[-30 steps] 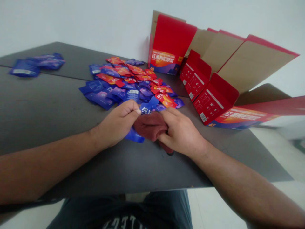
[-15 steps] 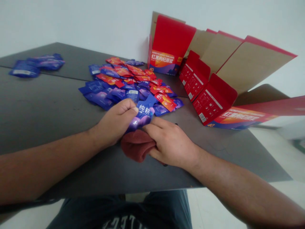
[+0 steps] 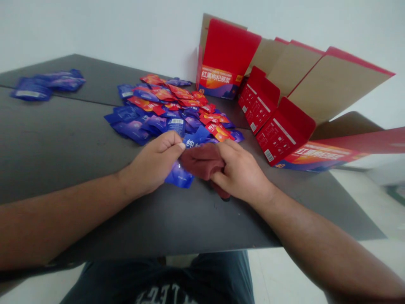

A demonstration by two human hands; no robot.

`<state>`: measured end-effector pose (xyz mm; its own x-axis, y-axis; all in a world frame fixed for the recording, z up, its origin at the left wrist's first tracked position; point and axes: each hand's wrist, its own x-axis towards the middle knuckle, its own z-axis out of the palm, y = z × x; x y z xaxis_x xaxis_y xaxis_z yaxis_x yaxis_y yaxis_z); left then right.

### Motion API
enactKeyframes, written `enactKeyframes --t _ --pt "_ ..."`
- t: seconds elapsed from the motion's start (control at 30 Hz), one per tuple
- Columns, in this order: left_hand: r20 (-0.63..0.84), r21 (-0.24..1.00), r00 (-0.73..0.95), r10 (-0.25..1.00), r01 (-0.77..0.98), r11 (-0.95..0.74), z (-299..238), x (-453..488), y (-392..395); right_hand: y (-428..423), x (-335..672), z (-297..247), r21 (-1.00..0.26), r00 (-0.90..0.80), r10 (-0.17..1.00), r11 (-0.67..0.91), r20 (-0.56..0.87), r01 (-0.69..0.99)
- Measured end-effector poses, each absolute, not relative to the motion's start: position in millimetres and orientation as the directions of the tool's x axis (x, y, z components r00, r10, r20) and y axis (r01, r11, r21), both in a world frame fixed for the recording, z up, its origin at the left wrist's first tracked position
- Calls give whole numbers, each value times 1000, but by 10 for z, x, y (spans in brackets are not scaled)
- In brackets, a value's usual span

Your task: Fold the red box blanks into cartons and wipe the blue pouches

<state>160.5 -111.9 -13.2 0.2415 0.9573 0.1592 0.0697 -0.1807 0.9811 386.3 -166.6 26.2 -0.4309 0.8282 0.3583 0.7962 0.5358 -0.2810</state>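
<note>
My left hand (image 3: 158,158) is closed on the edge of a blue-purple pouch (image 3: 179,176), thumb on top. A folded brown cloth (image 3: 201,160) lies across the middle of that pouch and hides part of its print. My right hand (image 3: 242,169) grips the cloth, with a loose end hanging below the fingers. Just beyond both hands lies a heap of blue pouches (image 3: 133,126) and red-orange pouches (image 3: 182,93).
Several blue pouches (image 3: 50,86) lie apart at the far left of the dark grey table (image 3: 79,139). An open red carton (image 3: 220,55) stands at the back by the wall. More open cartons (image 3: 286,131) with raised flaps stand at the right.
My right hand has moved the brown cloth up and away from me, from below the pouch onto its front. The left hand has stayed in place with the pouch.
</note>
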Motion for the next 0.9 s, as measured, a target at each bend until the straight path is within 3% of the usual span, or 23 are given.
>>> enactKeyframes --t 0.13,0.33,0.6,0.73,0.9 --pt "184 971 281 942 98 -219 -168 1580 -1109 -1595 3926 280 -314 -431 836 533 340 786" --pt "193 923 357 914 251 -293 -14 1563 -1169 -1507 4018 396 -371 -264 882 413 390 832" --pt "228 898 371 900 277 -341 67 1582 -1180 -1542 4009 413 -418 -254 892 406 373 812" --pt "216 922 354 910 233 -310 39 1581 -1164 -1557 3995 399 -389 -387 870 485 306 783" --pt "221 898 353 909 290 -331 31 1570 -1158 -1530 3999 374 -401 -285 898 409 334 820"
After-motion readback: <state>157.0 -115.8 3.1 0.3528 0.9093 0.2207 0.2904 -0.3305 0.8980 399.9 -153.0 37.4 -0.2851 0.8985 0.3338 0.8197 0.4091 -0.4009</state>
